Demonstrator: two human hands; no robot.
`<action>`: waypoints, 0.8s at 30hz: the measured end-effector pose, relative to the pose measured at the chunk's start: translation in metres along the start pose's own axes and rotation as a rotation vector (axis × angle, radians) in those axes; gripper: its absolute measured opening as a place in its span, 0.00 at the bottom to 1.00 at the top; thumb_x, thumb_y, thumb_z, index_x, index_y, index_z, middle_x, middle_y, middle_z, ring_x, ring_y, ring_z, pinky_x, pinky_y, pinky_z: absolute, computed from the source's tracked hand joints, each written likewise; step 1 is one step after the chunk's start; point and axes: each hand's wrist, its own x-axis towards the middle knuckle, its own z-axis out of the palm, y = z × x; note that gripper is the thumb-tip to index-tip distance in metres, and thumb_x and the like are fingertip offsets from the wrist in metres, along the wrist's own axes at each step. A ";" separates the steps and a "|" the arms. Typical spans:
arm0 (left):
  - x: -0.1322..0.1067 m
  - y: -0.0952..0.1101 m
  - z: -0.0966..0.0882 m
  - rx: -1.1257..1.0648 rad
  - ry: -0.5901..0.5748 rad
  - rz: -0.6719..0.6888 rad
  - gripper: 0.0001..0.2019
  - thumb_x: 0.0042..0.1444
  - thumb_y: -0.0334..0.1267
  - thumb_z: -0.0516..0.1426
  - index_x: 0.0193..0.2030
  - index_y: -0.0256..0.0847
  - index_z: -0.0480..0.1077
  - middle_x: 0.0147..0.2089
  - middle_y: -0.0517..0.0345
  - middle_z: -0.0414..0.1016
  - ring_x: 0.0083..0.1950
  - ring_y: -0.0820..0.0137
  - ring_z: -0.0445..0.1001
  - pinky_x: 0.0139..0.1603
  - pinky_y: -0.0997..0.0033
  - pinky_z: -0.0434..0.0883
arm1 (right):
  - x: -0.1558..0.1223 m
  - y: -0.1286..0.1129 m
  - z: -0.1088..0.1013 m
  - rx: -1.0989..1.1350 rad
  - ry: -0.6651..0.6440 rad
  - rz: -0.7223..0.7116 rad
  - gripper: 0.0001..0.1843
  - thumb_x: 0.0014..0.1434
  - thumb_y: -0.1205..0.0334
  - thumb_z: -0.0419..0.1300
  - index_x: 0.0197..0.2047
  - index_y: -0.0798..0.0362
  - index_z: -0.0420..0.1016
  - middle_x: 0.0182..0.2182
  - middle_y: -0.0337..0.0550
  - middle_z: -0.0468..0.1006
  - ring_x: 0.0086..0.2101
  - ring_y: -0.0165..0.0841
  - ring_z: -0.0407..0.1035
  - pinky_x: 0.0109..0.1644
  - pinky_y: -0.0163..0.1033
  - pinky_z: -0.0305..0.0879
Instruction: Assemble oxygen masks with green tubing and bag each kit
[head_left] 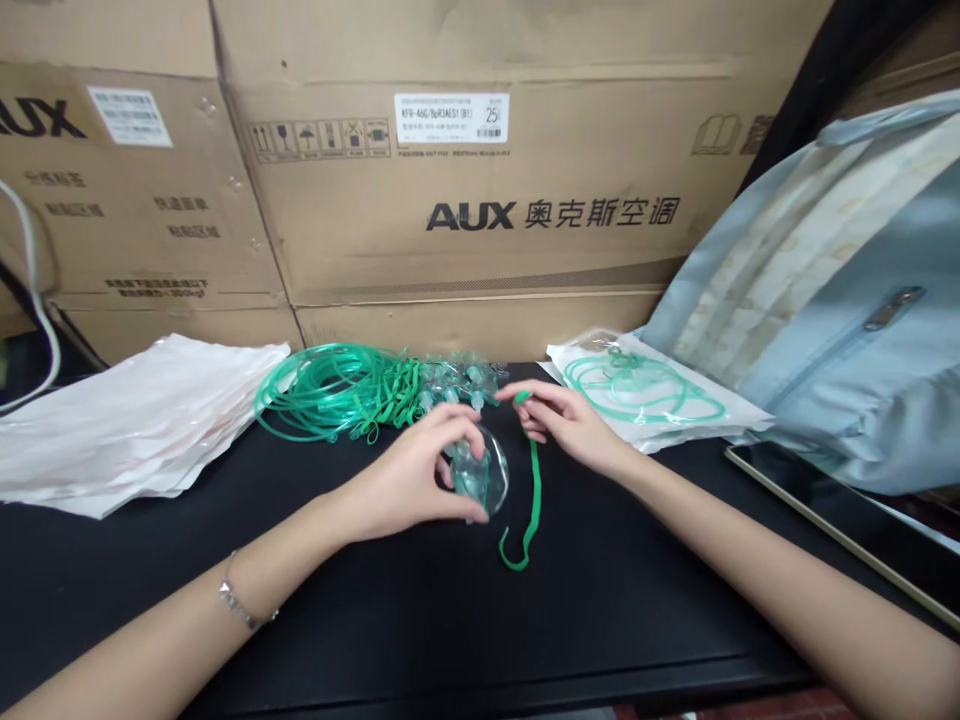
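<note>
Head view: the left hand (420,470) pinches a clear face mask (471,485) by its edge, thumb below and fingers curled over the top, above the near-middle part of a black tabletop (420,630). Just beside it, the right hand (562,422) has thumb and fingers pressed together on a green elastic strap (535,490) — its free length hangs down and hooks to the left at the tip. Whether that tip touches the tabletop, I cannot tell.

Behind the hands lies a row of gear: coiled green tubing (319,395), bunched green straps (394,392) and a cluster of clear masks (450,378), side by side. White packaging pouches (127,425) are stacked at far left; a clear-fronted pouch holding green tubing (645,395) lies at right, near a light-blue backpack (847,290) and a dark-screened device (847,520). AUX cartons (465,265) stand along the back — printed in black.
</note>
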 end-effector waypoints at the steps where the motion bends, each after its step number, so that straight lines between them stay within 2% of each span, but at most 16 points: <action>1: 0.002 -0.001 -0.002 -0.127 0.083 -0.022 0.18 0.37 0.36 0.65 0.35 0.42 0.63 0.59 0.51 0.53 0.49 0.63 0.66 0.37 0.70 0.70 | 0.000 0.000 0.001 0.000 0.002 0.013 0.11 0.57 0.59 0.51 0.38 0.55 0.72 0.26 0.36 0.63 0.21 0.22 0.53 0.23 0.32 0.53; 3: 0.004 -0.002 -0.006 -0.398 0.175 -0.075 0.21 0.36 0.31 0.66 0.36 0.42 0.61 0.57 0.53 0.57 0.47 0.67 0.68 0.39 0.70 0.69 | -0.001 -0.002 0.004 -0.002 0.002 0.030 0.10 0.56 0.58 0.53 0.33 0.56 0.70 0.24 0.35 0.61 0.21 0.22 0.52 0.23 0.32 0.51; 5: 0.006 -0.001 -0.008 -0.633 0.182 -0.124 0.23 0.37 0.29 0.65 0.39 0.43 0.61 0.49 0.55 0.65 0.43 0.71 0.69 0.41 0.71 0.68 | -0.003 -0.006 0.007 -0.010 0.006 0.045 0.11 0.54 0.56 0.56 0.32 0.56 0.68 0.21 0.32 0.58 0.20 0.22 0.51 0.22 0.31 0.50; 8: 0.007 0.003 -0.007 -0.831 0.212 -0.164 0.16 0.45 0.34 0.62 0.39 0.41 0.62 0.36 0.58 0.70 0.38 0.72 0.71 0.40 0.72 0.68 | -0.005 -0.011 0.010 -0.118 -0.005 0.032 0.13 0.56 0.53 0.54 0.32 0.56 0.70 0.20 0.32 0.57 0.20 0.23 0.51 0.22 0.31 0.50; 11: 0.006 0.006 -0.002 -0.861 0.257 -0.203 0.09 0.49 0.36 0.59 0.34 0.40 0.61 0.32 0.60 0.70 0.33 0.73 0.71 0.34 0.72 0.69 | -0.008 -0.012 0.012 -0.285 -0.049 -0.041 0.17 0.60 0.54 0.48 0.35 0.56 0.72 0.21 0.35 0.61 0.22 0.25 0.55 0.26 0.32 0.54; 14: 0.005 0.008 0.001 -0.867 0.284 -0.240 0.10 0.47 0.32 0.57 0.32 0.42 0.58 0.32 0.62 0.68 0.34 0.72 0.71 0.30 0.73 0.70 | -0.009 -0.011 0.014 -0.435 -0.105 -0.118 0.21 0.63 0.57 0.42 0.33 0.56 0.73 0.25 0.39 0.65 0.26 0.27 0.61 0.32 0.35 0.59; 16: 0.005 0.008 0.002 -0.875 0.295 -0.263 0.11 0.45 0.30 0.56 0.34 0.43 0.58 0.33 0.63 0.67 0.34 0.71 0.72 0.28 0.72 0.70 | -0.009 -0.008 0.015 -0.521 -0.129 -0.181 0.20 0.63 0.60 0.43 0.31 0.56 0.73 0.29 0.43 0.68 0.30 0.29 0.64 0.37 0.37 0.60; 18: 0.005 0.007 0.003 -0.859 0.296 -0.288 0.12 0.45 0.30 0.55 0.36 0.44 0.58 0.33 0.63 0.67 0.33 0.71 0.72 0.26 0.73 0.70 | -0.008 -0.004 0.016 -0.567 -0.117 -0.239 0.16 0.62 0.63 0.44 0.36 0.55 0.73 0.33 0.45 0.69 0.34 0.31 0.65 0.40 0.38 0.61; 21: 0.008 0.005 0.003 -0.829 0.322 -0.314 0.12 0.47 0.32 0.55 0.39 0.45 0.58 0.32 0.62 0.67 0.33 0.71 0.71 0.24 0.74 0.69 | -0.008 -0.002 0.017 -0.564 -0.071 -0.225 0.17 0.61 0.65 0.44 0.52 0.53 0.65 0.31 0.41 0.69 0.29 0.29 0.64 0.37 0.37 0.62; 22: 0.009 0.004 0.004 -0.827 0.338 -0.317 0.12 0.47 0.32 0.55 0.39 0.44 0.58 0.33 0.62 0.67 0.33 0.71 0.71 0.24 0.74 0.69 | -0.008 -0.003 0.018 -0.558 -0.067 -0.203 0.18 0.62 0.64 0.44 0.54 0.53 0.62 0.30 0.40 0.69 0.27 0.29 0.63 0.35 0.36 0.61; 24: 0.010 0.002 0.004 -0.841 0.358 -0.319 0.12 0.46 0.32 0.56 0.38 0.44 0.59 0.35 0.61 0.67 0.33 0.71 0.71 0.24 0.74 0.69 | -0.008 -0.005 0.018 -0.550 -0.085 -0.173 0.16 0.63 0.62 0.44 0.50 0.53 0.65 0.29 0.39 0.71 0.25 0.28 0.63 0.34 0.35 0.61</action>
